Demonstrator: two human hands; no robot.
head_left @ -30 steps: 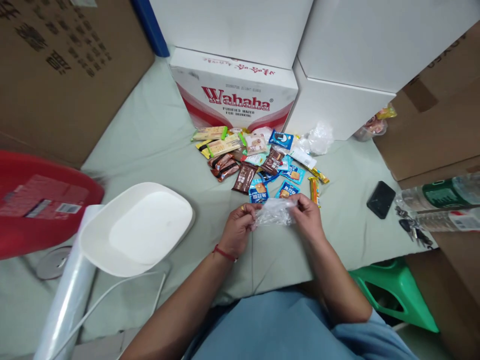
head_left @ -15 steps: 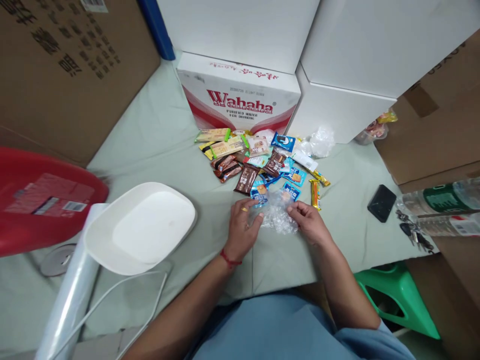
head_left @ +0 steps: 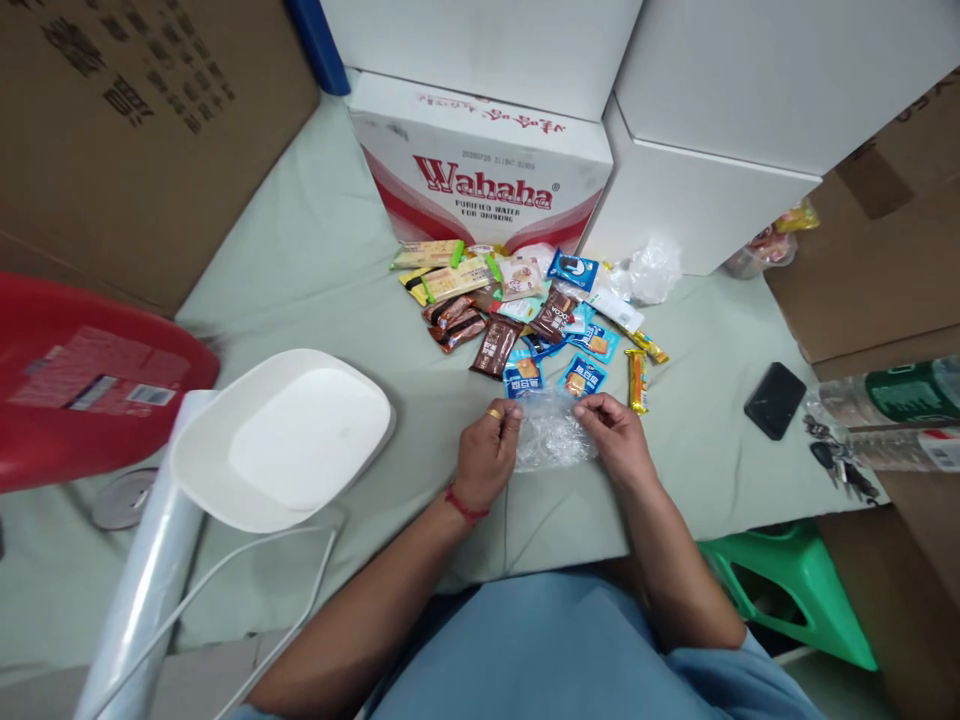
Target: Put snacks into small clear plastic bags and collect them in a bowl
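A crinkled clear plastic bag (head_left: pixel 553 438) is stretched between my two hands, low over the table. My left hand (head_left: pixel 487 450), with a ring and a red cord at the wrist, pinches its upper left corner. The upper right corner is pinched between thumb and fingers of my right hand (head_left: pixel 616 435). Just beyond the bag lie blue snack packets (head_left: pixel 582 376), brown cocoa packets (head_left: pixel 495 346) and green-ended wrapped bars (head_left: pixel 459 280) in a pile. A yellow-orange stick packet (head_left: pixel 637 380) lies beyond my right hand.
Behind the pile stands a Wahaha carton (head_left: pixel 480 185). On the left are a white tray (head_left: pixel 367 400), a clear film roll (head_left: pixel 142 600) and a red container (head_left: pixel 97 380). To the right lie a black phone-like object (head_left: pixel 775 400), keys (head_left: pixel 844 470) and bottles (head_left: pixel 907 390); a green stool (head_left: pixel 810 580) is below.
My left hand's fingers have closed on the bag's edge, and the bag is now held straighter across. The whole view has shifted slightly.
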